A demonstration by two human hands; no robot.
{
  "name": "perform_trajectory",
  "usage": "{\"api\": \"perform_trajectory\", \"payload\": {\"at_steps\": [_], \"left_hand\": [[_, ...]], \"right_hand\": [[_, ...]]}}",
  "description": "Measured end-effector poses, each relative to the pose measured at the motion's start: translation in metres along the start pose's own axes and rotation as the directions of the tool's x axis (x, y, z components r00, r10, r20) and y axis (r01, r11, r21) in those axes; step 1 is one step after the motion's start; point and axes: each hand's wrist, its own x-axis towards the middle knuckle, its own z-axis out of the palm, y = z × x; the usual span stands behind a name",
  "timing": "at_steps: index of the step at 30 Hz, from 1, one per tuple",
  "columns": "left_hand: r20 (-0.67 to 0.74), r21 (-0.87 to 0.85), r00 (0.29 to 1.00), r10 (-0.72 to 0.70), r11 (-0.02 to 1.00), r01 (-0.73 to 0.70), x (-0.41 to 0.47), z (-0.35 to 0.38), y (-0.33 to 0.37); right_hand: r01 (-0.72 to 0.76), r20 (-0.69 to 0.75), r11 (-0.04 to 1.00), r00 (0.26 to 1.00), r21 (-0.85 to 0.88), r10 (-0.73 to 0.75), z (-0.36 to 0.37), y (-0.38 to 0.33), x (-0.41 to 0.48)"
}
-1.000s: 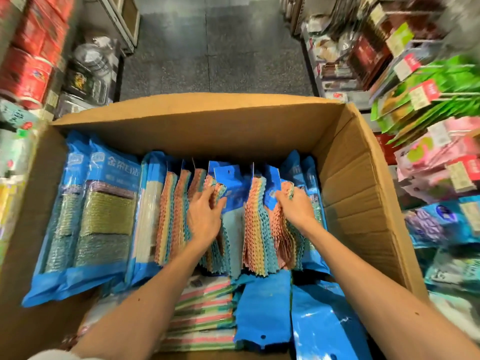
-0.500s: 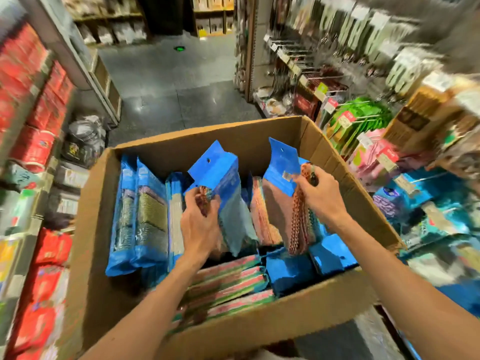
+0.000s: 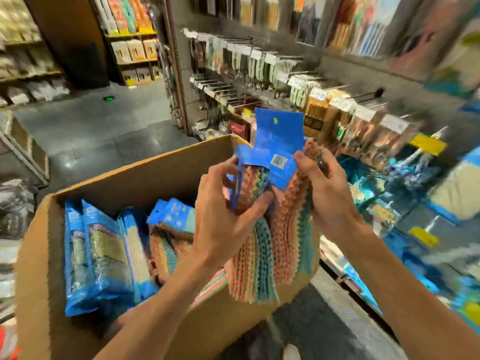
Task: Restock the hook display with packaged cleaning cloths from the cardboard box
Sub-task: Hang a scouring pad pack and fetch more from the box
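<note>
Since half a second ago: both hands have come up out of the cardboard box (image 3: 145, 175) and drawn together. The view has swung right, toward the hook display (image 3: 335, 100).

- Left hand (image 3: 220, 211): fingers curled round a share of the cloth packs (image 3: 255, 258), thumb across the front.
- Right hand (image 3: 330, 198): gripping the other share just beside it, thumb pressed on a blue header card (image 3: 279, 136) that stands up above both hands. There is a barcode label on the card's back.
- The held packs hang over the box's near right corner. Their zigzag edges, pink, orange and teal, drop past the rim.
- More blue packs (image 3: 104, 255) stand on edge along the left side of the box, with another row (image 3: 171, 229) behind the left wrist.

Surroundings: the display is to the right, beyond the box. Its pegs are crowded with hanging goods and front tags, all motion-blurred, so I cannot tell which peg is free. Yellow price tags (image 3: 427, 144) jut out lower right. The box corner lies between the person and the lower pegs. A grey tiled floor (image 3: 98, 131) runs ahead to far shelving (image 3: 135, 50).
</note>
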Motion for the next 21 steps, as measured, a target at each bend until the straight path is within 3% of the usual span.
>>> {"api": "perform_trajectory", "payload": {"at_steps": [3,6,9,12,15,21], "left_hand": [[0.135,-0.022,0.982,0.131,0.991,-0.129,0.004,0.039,0.015],[0.207,-0.180,0.967,0.147,0.978,-0.110,0.014,0.081,0.029],[0.218,-0.199,0.962,0.161,0.973,-0.118,0.024,0.128,0.045],[0.356,-0.322,0.933,0.059,0.945,0.063,0.028,0.177,0.075],[0.544,-0.486,0.839,-0.028,0.804,0.342,0.029,0.231,0.112],[0.644,-0.557,0.765,0.004,0.688,0.465,0.035,0.346,0.165]], "right_hand": [[0.008,-0.123,1.000,0.992,-0.017,-0.010,-0.035,-0.016,-0.010],[0.049,-0.215,0.999,0.975,-0.021,-0.053,-0.081,-0.034,-0.017],[0.030,-0.271,0.998,0.963,0.049,-0.016,-0.134,-0.048,-0.023],[0.071,-0.316,0.992,0.948,0.108,-0.034,-0.188,-0.063,-0.026],[0.112,-0.343,0.984,0.938,0.137,-0.059,-0.244,-0.081,-0.027],[0.054,-0.490,0.999,0.870,-0.004,-0.049,-0.350,-0.115,-0.016]]}}
